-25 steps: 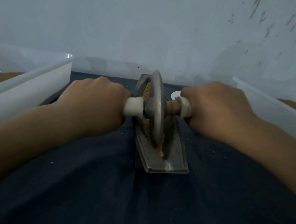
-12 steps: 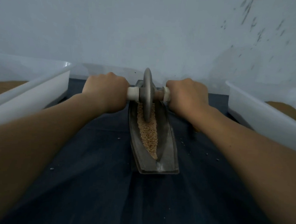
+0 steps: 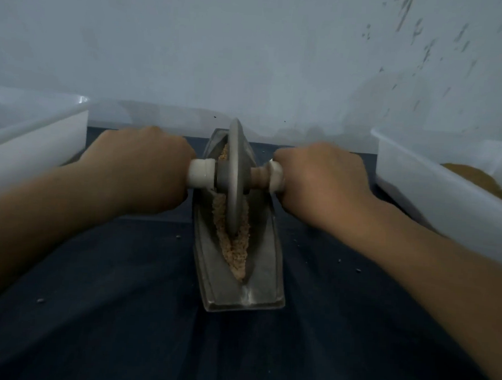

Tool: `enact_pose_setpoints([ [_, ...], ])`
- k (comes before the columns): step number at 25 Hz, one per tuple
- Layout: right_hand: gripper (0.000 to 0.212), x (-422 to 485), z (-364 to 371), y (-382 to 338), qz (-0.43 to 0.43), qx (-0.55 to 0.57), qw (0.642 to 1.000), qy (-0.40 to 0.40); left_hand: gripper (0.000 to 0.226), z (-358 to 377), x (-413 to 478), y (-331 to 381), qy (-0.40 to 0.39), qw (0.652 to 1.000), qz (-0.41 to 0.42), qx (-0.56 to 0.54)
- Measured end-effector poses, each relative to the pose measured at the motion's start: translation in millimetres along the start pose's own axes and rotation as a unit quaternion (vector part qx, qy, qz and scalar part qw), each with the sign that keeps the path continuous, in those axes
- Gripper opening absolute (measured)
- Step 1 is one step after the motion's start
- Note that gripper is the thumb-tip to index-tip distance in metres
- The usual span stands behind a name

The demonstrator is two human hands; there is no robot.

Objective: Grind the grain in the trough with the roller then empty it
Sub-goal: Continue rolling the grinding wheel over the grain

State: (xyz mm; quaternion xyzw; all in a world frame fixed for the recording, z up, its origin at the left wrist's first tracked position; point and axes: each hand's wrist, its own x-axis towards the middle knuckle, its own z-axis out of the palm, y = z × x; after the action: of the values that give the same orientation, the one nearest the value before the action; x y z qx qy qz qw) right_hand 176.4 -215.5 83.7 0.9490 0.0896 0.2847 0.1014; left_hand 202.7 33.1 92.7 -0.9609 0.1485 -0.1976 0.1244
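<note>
The left hand (image 3: 139, 168) and the right hand (image 3: 321, 179) each wrapped their fingers tightly round one end of the roller (image 3: 235, 177). Its wheel stood upright in the grain (image 3: 234, 247), in the middle of the trough (image 3: 265, 278). The trough sat on a dark cloth (image 3: 119, 299) between two white tubs (image 3: 35, 144).

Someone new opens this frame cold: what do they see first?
The grey roller stands on edge in the trough at centre, cutting through tan grain. The left hand and right hand grip it on either side. White tubs flank the dark cloth: the left tub, and the right tub holding brown material.
</note>
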Motion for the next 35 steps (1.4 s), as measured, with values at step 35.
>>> enact_pose_setpoints([
  [35, 0.021, -46, -26, 6, -0.031, -0.011, 0.995, 0.096, 0.027, -21, -32, -8, 0.079, 0.993, 0.080, 0.027],
])
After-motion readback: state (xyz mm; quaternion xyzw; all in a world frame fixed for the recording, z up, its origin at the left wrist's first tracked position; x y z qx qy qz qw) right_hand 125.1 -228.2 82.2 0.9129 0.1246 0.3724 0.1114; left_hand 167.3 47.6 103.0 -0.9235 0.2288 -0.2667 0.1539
